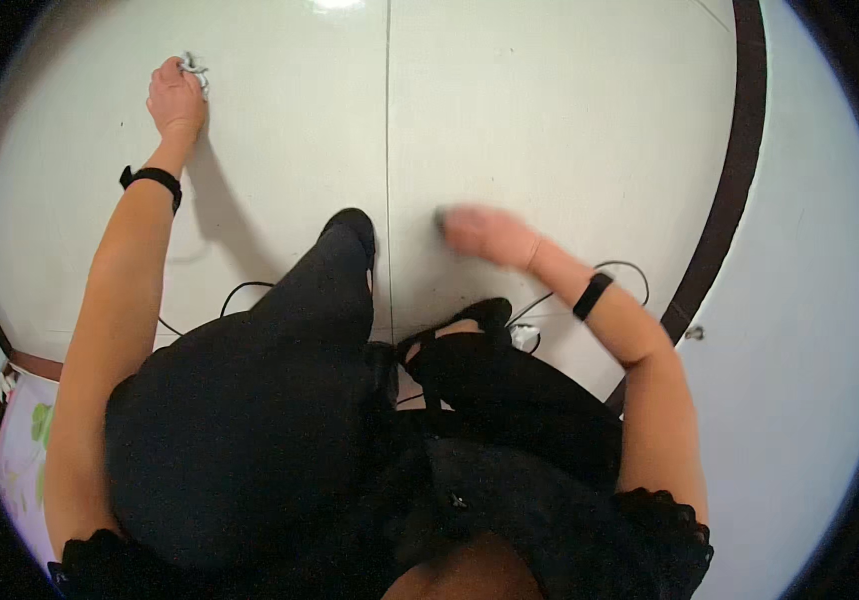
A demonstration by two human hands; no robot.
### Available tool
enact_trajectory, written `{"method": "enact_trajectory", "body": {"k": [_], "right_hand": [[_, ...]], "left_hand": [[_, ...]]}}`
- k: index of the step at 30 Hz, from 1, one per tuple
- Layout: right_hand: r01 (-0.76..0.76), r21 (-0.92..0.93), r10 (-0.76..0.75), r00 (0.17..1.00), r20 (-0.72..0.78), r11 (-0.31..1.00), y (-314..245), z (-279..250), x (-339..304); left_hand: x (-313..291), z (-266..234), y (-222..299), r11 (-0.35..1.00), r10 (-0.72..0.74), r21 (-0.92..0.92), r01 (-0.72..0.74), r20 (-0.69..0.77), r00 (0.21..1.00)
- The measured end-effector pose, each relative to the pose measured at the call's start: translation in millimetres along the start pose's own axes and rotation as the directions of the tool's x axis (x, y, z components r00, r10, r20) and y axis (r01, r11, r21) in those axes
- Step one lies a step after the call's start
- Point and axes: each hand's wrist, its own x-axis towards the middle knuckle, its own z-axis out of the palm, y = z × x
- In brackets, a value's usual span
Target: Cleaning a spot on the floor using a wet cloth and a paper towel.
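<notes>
My left hand (178, 100) reaches far out over the pale floor at the upper left, its fingers closed on a small greyish-white looped thing (193, 68). Whether that is cord or crumpled cloth, I cannot make out. Smeared by motion, my right hand (490, 235) is above the floor in front of my right shoe, its fingers closed. A small dark thing (440, 222) shows at its fingertips, too blurred to name. Both wrists carry black bands.
Pale tiles (550, 100) with a dark seam make up the floor. My black shoes (350, 228) rest on it. Black cables (240, 290) run by my legs, with a small white object (525, 338) near the right shoe. A dark skirting (735, 160) borders the wall (820, 250). Flowered fabric (25, 450) lies at lower left.
</notes>
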Motion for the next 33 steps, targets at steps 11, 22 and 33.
{"method": "enact_trajectory", "body": {"k": [11,22,33], "right_hand": [[-0.272,-0.236,0.166,0.907,-0.387,0.933,62,-23,47],[0.012,-0.21,-0.005,0.999,0.035,0.978,-3,15,-88],[-0.23,-0.381,0.08,0.926,-0.37,0.895,-38,47,25]], "left_hand": [[10,15,-24,0.992,-0.038,-0.102,0.079,0.355,0.934],[7,-23,43,0.883,0.292,-0.417,-0.214,0.132,0.947],[-33,-62,107,0.85,0.427,-0.445,-0.284,0.263,0.865]]}}
